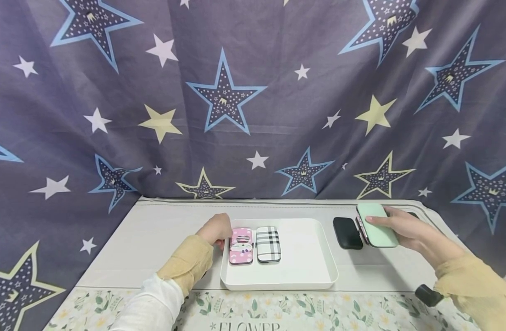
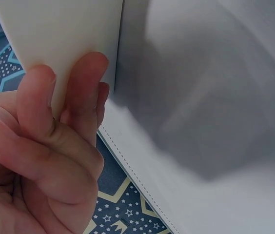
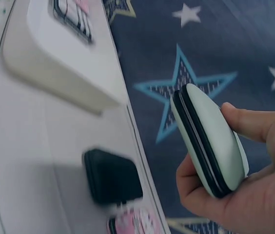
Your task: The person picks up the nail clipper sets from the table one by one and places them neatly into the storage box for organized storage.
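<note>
My right hand [image 1: 406, 229] grips a small mint green hard case [image 1: 378, 225] with dark edges, thumb on its top face, held above the table right of the white tray [image 1: 304, 271]. In the right wrist view this case [image 3: 213, 136] is closed and tilted. My left hand [image 1: 217, 228] holds the tray's left wall near the back corner; its fingertips [image 2: 92, 66] lie against the white wall. Inside the tray, at its left, a pink dotted case [image 1: 241, 255] and a plaid case [image 1: 268, 244] lie side by side.
On the table right of the tray lies a black case [image 1: 347, 233]. Beside it a pink patterned case [image 3: 140, 222] is mostly hidden in the head view. A dark item [image 1: 413, 214] shows behind my right hand. A star-patterned curtain [image 1: 257, 124] hangs behind the table.
</note>
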Demonstrator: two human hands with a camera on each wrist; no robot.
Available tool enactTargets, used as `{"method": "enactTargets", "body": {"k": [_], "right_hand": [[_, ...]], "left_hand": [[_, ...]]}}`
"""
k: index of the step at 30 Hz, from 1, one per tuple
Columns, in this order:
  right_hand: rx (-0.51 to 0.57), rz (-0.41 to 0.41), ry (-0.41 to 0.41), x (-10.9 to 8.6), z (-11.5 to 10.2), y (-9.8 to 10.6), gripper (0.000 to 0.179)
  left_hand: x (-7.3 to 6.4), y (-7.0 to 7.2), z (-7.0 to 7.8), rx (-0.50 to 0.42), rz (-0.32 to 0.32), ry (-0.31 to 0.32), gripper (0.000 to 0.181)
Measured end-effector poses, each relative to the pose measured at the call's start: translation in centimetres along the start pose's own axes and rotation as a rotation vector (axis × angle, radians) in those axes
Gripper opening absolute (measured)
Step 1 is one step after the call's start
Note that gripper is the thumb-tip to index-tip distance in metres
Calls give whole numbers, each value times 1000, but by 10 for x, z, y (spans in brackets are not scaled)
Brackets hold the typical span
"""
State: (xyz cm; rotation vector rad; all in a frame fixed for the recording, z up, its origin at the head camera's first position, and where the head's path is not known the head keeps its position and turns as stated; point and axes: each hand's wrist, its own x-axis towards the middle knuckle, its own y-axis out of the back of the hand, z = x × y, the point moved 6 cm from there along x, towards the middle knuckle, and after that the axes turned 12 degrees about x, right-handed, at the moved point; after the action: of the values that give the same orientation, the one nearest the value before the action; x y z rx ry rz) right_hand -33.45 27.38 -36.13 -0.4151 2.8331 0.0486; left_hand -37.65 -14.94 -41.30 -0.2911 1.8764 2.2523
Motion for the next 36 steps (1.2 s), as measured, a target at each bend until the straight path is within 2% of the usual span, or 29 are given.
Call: {"method": "enactTargets", "body": {"k": [9,14,24,29,36], "right_hand": [[74,-35,3,16,-20,-48,78],[60,-9,-8,28,-21,-70,85],[26,11,-11,47,-7,-97,73],[56,-4,-1,58,0,-110,65],[35,30,-22,71,13,-122,66]], "left_hand": [[0,1,2,25,6,-3,17],[-1,1,2,19,2,5,16],[3,-2,0,13,0,10,16],[6,-4,-3,25,-2,14,16],[6,-4,-2,3,-17,20,18]]}}
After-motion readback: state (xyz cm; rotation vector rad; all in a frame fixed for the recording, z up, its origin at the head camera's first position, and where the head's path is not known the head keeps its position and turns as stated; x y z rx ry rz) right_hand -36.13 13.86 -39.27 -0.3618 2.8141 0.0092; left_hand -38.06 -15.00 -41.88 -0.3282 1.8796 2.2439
